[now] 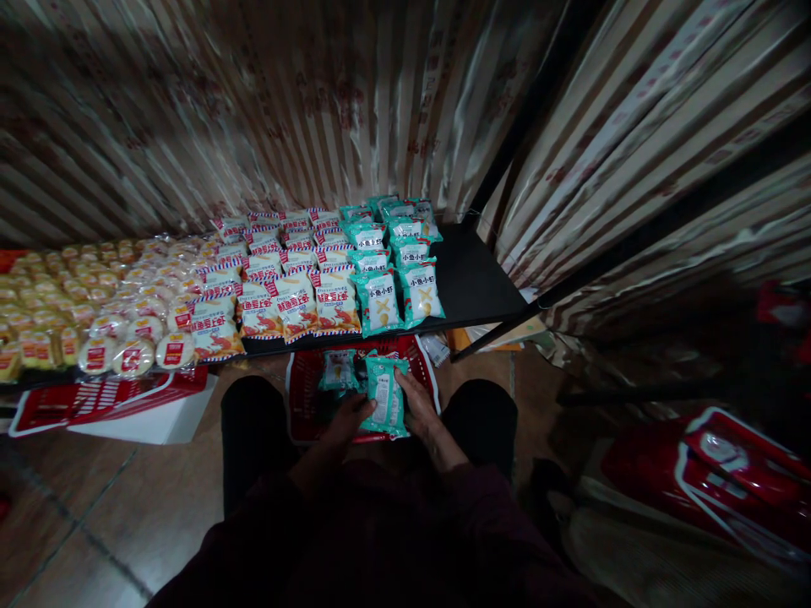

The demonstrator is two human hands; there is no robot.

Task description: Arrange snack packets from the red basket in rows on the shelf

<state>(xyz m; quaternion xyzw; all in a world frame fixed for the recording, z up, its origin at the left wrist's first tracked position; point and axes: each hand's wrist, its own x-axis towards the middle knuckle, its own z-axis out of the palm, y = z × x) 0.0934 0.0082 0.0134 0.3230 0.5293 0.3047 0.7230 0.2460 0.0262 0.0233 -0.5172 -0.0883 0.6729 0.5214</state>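
Between my two hands is a teal snack bag (385, 397), its printed back face turned up. My left hand (350, 415) pinches its lower left edge, and my right hand (416, 400) grips its right side. Below them a red basket (302, 397) sits between my knees, with another teal bag (339, 371) in it. On the black shelf (475, 279) just ahead, teal bags (381, 301) stand in two columns, beside rows of white and orange snack bags (337, 300).
Further left on the shelf lie wrapped round cakes (134, 356) and yellow packs (38, 348). A red basket (120, 401) is under the shelf at left. Black metal bars (596, 262) slant across the right. Red packages (728, 473) lie at lower right.
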